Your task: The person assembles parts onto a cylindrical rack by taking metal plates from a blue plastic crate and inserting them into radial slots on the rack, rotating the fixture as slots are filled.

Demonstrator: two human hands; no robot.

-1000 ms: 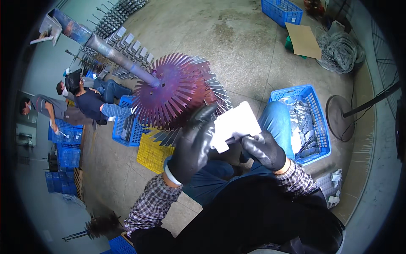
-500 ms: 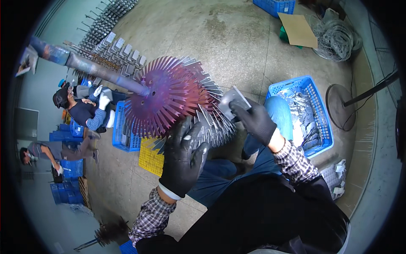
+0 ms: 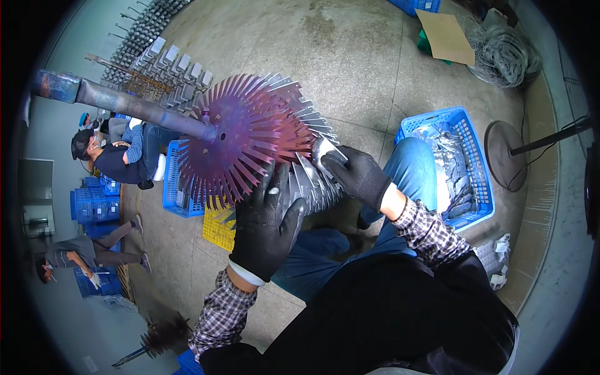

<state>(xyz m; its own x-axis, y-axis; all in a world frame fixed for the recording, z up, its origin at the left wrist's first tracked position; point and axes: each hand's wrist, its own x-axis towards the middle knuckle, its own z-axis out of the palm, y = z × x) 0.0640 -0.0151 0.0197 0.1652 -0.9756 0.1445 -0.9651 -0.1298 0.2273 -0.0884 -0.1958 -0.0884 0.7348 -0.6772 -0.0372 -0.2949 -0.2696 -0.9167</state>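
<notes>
A rack of round discs with many narrow fins (image 3: 228, 134), purple-red at its near end, is in the middle of the view on a thick metal pipe (image 3: 140, 106). Grey metal plates (image 3: 306, 187) stand in rows between its fins. My right hand (image 3: 361, 178), in a black glove, pinches a flat grey metal plate (image 3: 325, 152) at the rack's right side, its far edge against the fins. My left hand (image 3: 265, 219), also gloved in black, rests at the rack's lower edge. Its thumb stands apart, while its fingertips are partly hidden among the fins.
Right of my knee stands a blue crate (image 3: 465, 125) of loose grey plates. Another blue crate (image 3: 175, 187) and a yellow crate (image 3: 219, 226) are under the rack. A stand with a round base (image 3: 503, 156) is at far right. Two people (image 3: 128, 147) sit at left; another (image 3: 94, 250) walks.
My right hand has moved left, bringing the metal plate from beside the rack up against its fins. My left hand has shifted slightly down and left. The seated person's arms have lowered.
</notes>
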